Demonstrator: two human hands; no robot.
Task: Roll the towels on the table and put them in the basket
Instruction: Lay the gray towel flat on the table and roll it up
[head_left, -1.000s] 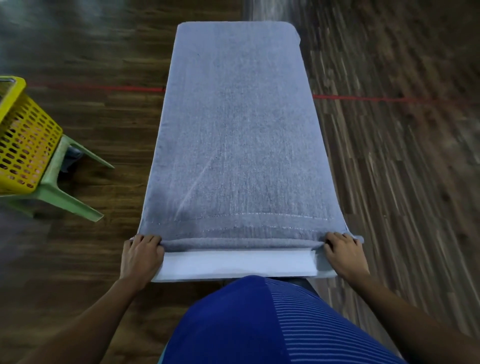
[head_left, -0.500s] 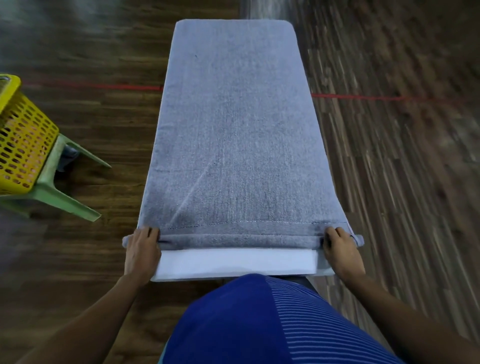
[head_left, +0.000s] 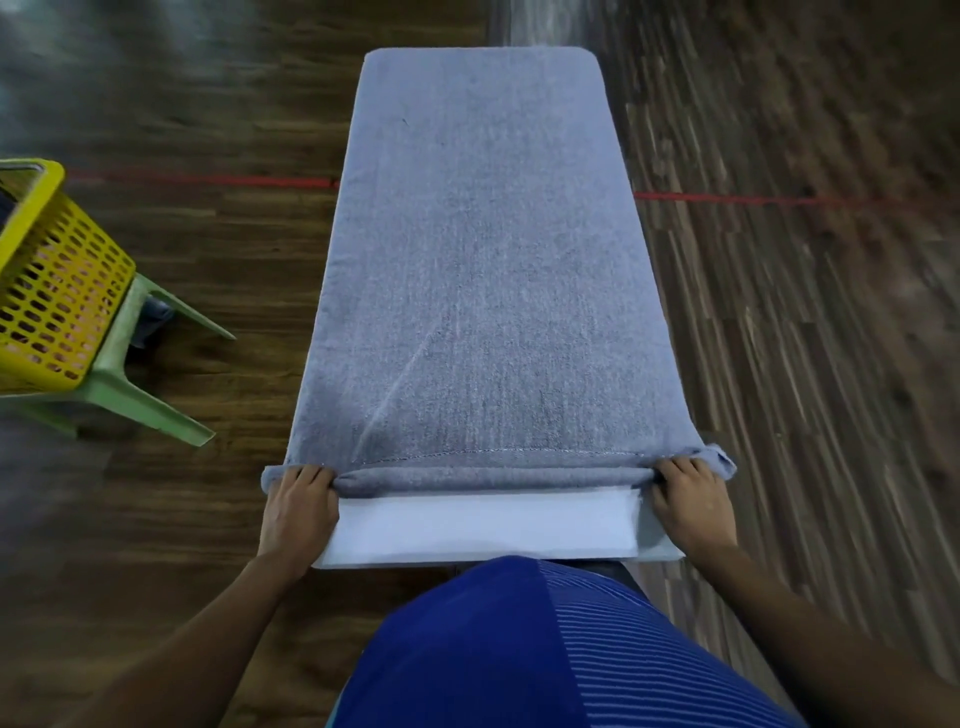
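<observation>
Head view: left hand (head_left: 300, 506) and right hand (head_left: 691, 506) grip towel (head_left: 483, 270).

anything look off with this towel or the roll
Nothing serious. The towel has a faint diagonal crease left of centre. The right end of the roll bunches out past the right hand more than the left end does past the left hand, so it looks slightly uneven.

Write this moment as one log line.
phase: rolling start | left hand, right hand: grip towel roll ends | basket: on stool
</observation>
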